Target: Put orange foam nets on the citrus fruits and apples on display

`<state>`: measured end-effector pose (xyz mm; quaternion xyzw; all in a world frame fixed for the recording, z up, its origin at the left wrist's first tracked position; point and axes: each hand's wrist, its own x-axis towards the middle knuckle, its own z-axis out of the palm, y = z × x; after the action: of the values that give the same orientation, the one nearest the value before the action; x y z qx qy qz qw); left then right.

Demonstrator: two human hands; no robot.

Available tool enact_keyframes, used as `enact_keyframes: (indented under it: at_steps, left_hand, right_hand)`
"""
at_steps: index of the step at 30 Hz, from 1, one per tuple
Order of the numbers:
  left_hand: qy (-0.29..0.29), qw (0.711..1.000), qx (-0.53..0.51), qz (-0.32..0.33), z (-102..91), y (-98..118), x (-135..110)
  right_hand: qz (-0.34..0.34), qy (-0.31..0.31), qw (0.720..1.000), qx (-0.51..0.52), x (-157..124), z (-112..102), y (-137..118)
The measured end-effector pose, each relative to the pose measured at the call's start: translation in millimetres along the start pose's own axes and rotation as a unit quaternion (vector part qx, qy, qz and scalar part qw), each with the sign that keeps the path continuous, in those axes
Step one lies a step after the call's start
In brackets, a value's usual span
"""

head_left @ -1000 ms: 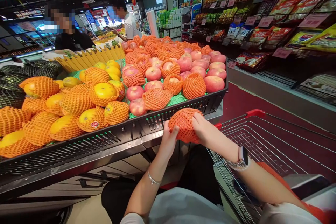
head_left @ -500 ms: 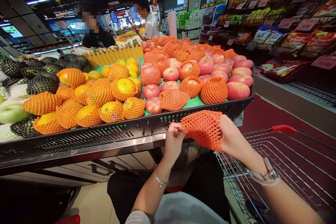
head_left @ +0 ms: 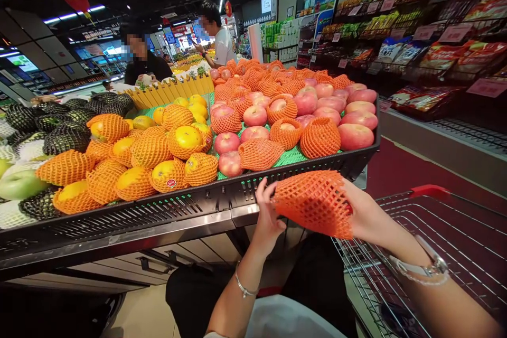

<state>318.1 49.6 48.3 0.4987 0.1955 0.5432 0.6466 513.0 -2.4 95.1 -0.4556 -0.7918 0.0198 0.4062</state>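
Note:
An apple in an orange foam net (head_left: 312, 205) is held above the front edge of the display, its red skin showing faintly through the mesh. My right hand (head_left: 362, 211) grips it at the right end; the net and fruit hide most of those fingers. At the net's tapered left end, my left hand (head_left: 267, 219) has its fingers and thumb apart. Just beyond lie bare red apples (head_left: 231, 163) and other netted apples (head_left: 261, 154) on a green mat in the black display bin (head_left: 225, 190).
Orange-yellow fruits in nets (head_left: 150, 148) fill the bin's left part, with black-netted fruits (head_left: 67, 129) farther left. A wire shopping cart (head_left: 428, 237) stands at my right. Snack shelves (head_left: 428, 53) line the right side. Two people (head_left: 144, 63) are behind the display.
My left hand's fingers have come off the net's left end and spread. My right hand has moved slightly right and down with the netted apple.

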Motion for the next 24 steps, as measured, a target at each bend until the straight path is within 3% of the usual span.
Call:
enact_keyframes:
  at_steps: [2,5,9,15,18,20,23,24]
  left_hand:
    - [-0.070,0.991,-0.054,-0.098,0.8,2.7,-4.9]
    - [-0.083,0.976,-0.075,-0.186,2.0,1.5,-9.2]
    - [-0.005,0.971,-0.103,-0.216,5.5,-5.8,-9.1]
    - [-0.023,0.956,-0.136,-0.259,4.1,-13.5,-10.2]
    - [0.019,0.958,-0.130,-0.255,-1.1,-22.4,-16.3]
    - [0.036,0.958,-0.137,-0.249,-4.6,-28.5,-19.8]
    - [0.069,0.968,-0.113,-0.215,-6.3,-31.7,-20.1]
    - [0.083,0.974,-0.092,-0.190,-5.6,-30.9,-19.0]
  right_hand:
    - [-0.012,-0.045,0.999,0.016,1.6,-1.8,-8.5]
    - [-0.004,-0.091,0.996,0.025,5.2,-4.3,-18.7]
    - [0.018,-0.084,0.996,0.003,6.1,-7.5,-19.4]
    - [0.056,-0.089,0.992,-0.063,-0.5,-6.5,-20.5]
    - [0.063,-0.122,0.988,-0.064,-2.3,-16.6,-25.5]
    - [0.058,-0.086,0.993,-0.061,-3.9,-28.8,-29.4]
    - [0.065,0.065,0.989,-0.117,-7.3,-40.7,-37.7]
    - [0.056,0.087,0.984,-0.146,-8.1,-39.6,-40.9]
